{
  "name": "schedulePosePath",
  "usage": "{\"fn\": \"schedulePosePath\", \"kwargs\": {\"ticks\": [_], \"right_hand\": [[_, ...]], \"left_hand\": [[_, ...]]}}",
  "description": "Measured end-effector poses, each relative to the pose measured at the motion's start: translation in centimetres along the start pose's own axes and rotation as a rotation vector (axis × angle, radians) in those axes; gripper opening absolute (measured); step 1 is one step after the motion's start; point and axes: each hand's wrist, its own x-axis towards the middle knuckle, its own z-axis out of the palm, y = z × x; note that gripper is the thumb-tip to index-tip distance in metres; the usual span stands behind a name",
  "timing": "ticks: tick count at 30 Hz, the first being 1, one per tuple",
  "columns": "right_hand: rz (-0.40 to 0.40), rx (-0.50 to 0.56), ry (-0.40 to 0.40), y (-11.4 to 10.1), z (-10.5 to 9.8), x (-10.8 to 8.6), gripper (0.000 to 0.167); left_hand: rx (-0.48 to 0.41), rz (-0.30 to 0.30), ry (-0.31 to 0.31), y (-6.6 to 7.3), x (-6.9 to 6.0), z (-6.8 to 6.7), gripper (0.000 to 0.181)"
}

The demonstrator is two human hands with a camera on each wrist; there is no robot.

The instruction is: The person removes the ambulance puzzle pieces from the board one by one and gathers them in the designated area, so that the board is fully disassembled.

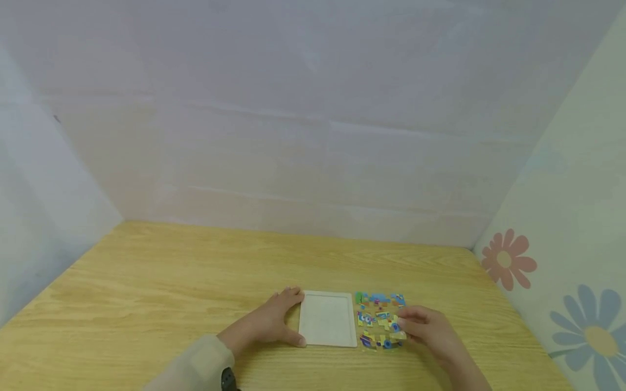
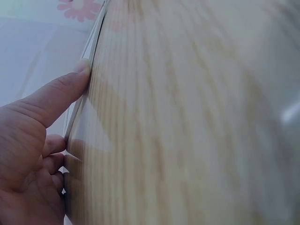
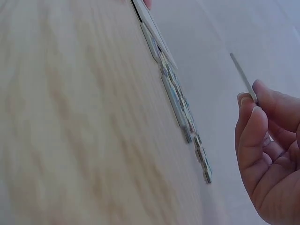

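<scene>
A pale, shallow puzzle tray [image 1: 327, 319] with a raised rim lies flat on the table. My left hand [image 1: 276, 317] spans its left side, thumb at the near corner and fingers at the far one; in the left wrist view the thumb [image 2: 65, 91] rests against the tray's edge. Between thumb and fingertips, my right hand [image 1: 427, 328] pinches a thin puzzle piece [image 3: 243, 75], seen edge-on above the table in the right wrist view. Beside the tray, several colourful jigsaw pieces [image 1: 379, 298] lie in loose rows, the right ones partly covered by my right hand.
The wooden table [image 1: 195, 271] runs back to a pale sheet-covered wall [image 1: 303, 163]. Side panels stand left and right; the right one carries a pink flower [image 1: 515, 263] and a blue flower [image 1: 582, 309]. A dark band [image 1: 228, 378] shows at my left wrist.
</scene>
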Motion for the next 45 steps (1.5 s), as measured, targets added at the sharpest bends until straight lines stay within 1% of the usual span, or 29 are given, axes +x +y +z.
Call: {"fn": "schedulePosePath", "kwargs": {"ticks": [6,14,22,25,28,31,34,36,38,41,45], "right_hand": [[0.015,-0.016,0.022,0.5,-1.0,-0.5,0.039],[0.024,-0.042,0.021,1.0,-1.5,-0.7,0.037],[0.072,-0.147,0.047,1.3,-1.6,-1.1,0.032],[0.071,-0.166,0.043,1.5,-1.6,-1.1,0.03],[0.066,-0.194,0.061,1.6,-1.4,-1.0,0.027],[0.076,-0.263,0.116,1.4,-1.0,-1.1,0.022],[0.072,-0.427,0.183,1.1,-0.6,-1.1,0.017],[0.06,-0.53,0.212,0.8,-0.4,-1.2,0.014],[0.042,-0.617,0.225,0.5,-0.3,-1.2,0.013],[0.021,-0.657,0.217,0.1,-0.1,-1.4,0.013],[0.024,-0.679,0.215,-0.1,0.1,-1.4,0.013]], "left_hand": [[0.005,0.015,0.003,-0.1,0.1,-0.1,0.098],[-0.013,0.009,-0.003,-0.1,0.1,-0.1,0.099],[-0.02,0.0,-0.005,0.0,0.0,-0.1,0.099],[-0.022,0.003,-0.004,0.2,-0.1,-0.2,0.099],[-0.023,0.004,-0.005,0.2,-0.1,-0.2,0.098],[-0.018,0.003,-0.006,0.2,-0.1,-0.2,0.099],[-0.019,0.001,-0.007,0.1,0.0,-0.1,0.099],[-0.02,0.003,-0.006,0.1,0.0,-0.1,0.099],[-0.024,0.005,-0.006,0.0,0.0,-0.1,0.099],[-0.027,0.009,-0.004,-0.1,0.0,-0.1,0.099],[-0.027,0.011,-0.002,-0.1,0.0,-0.2,0.099]]}}
